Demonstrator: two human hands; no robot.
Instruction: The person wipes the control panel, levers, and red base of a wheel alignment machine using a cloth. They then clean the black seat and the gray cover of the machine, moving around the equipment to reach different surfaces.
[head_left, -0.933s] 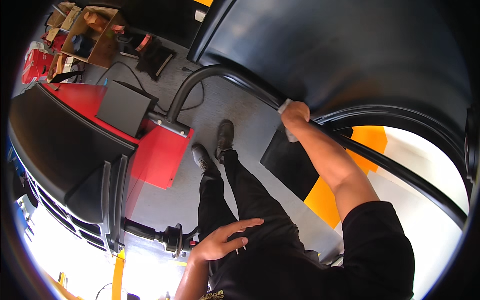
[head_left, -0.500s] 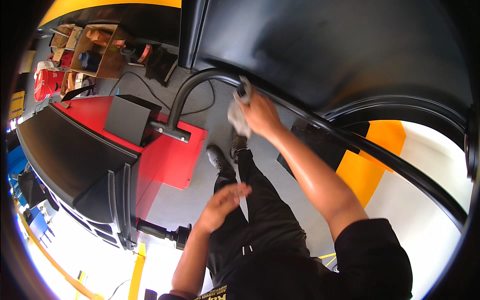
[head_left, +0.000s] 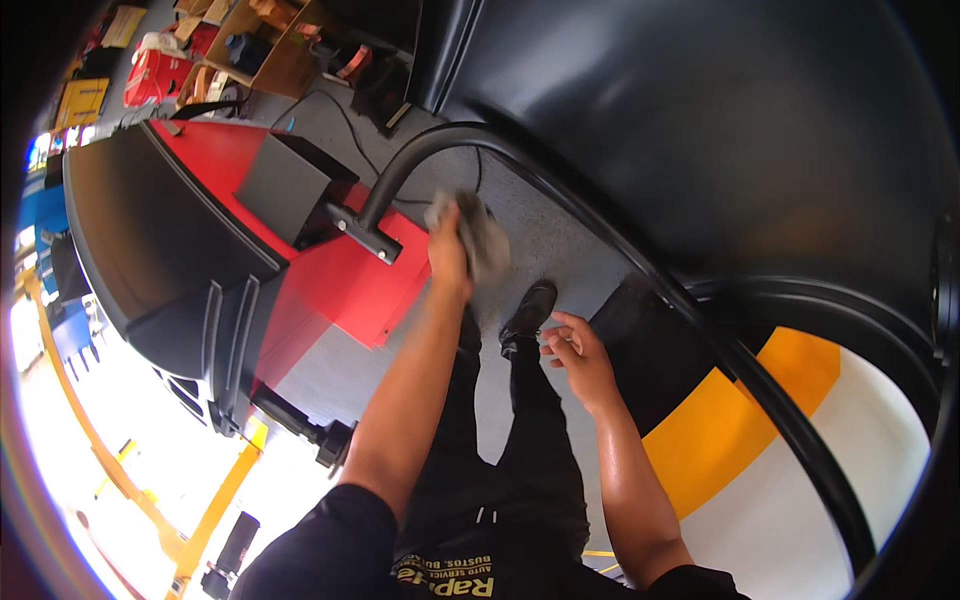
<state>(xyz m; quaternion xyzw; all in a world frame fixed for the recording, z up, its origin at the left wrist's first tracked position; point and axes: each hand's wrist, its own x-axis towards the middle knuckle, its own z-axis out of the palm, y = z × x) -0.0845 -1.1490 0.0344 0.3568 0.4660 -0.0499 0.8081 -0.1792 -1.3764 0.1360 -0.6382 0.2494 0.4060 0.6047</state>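
A grey cloth is bunched in the left hand, its folds crumpled and soft-looking, paler near the knuckles and darker grey-brown through the middle. Motion blurs its outline, so the weave and any stains are too smeared to read. The left fingers press together on the cloth's left side; the exact placing of each fingertip is lost in the blur. The bulk of the cloth spreads beyond and to the right of those fingers, its lower edge hanging down beside the wrist. Just left of the fingers, a glossy black bent tube rises from a bolted bracket and arches over beyond them, then sweeps down to the right. A red panel sits left of the same fingers, partly behind the hand; whether the cloth touches it cannot be told. The right hand is nearer the body, its fingers loosely bent and slightly parted. A dark shoe shows just left of and beyond those fingertips, and a large smooth black cover looms well beyond them.
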